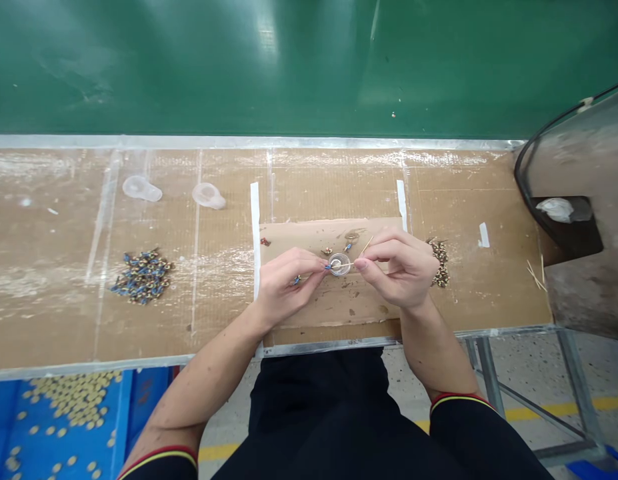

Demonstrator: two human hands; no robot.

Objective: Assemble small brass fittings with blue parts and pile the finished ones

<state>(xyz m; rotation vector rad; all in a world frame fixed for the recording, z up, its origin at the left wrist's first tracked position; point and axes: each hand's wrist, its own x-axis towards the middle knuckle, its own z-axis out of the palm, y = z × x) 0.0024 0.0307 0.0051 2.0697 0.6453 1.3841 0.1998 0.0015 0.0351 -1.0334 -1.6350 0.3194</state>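
My left hand [289, 281] pinches a small blue-and-brass metal part [329, 267] between thumb and fingertips. In my right hand [405, 268] is a thin wooden toothpick [347, 265], its tip close to that part; whether they touch is too small to tell. A second pale stick [367, 245] pokes up from the right fingers. Below the fingertips stands a small clear round cup [341, 270] on a cardboard sheet [333, 310]. Another blue-and-brass part [296, 280] shows by my left palm. A few loose parts [349, 247] lie just behind the cup.
Blue-and-brass parts form a pile [143, 277] at left. A pile of brass-coloured parts [440, 263] lies right, partly behind my hand. Two translucent plastic pieces [209, 196] lie at back left. Loose toothpicks [536, 275] lie near the grey machine [583, 293]. A blue bin [131, 407] stands below left.
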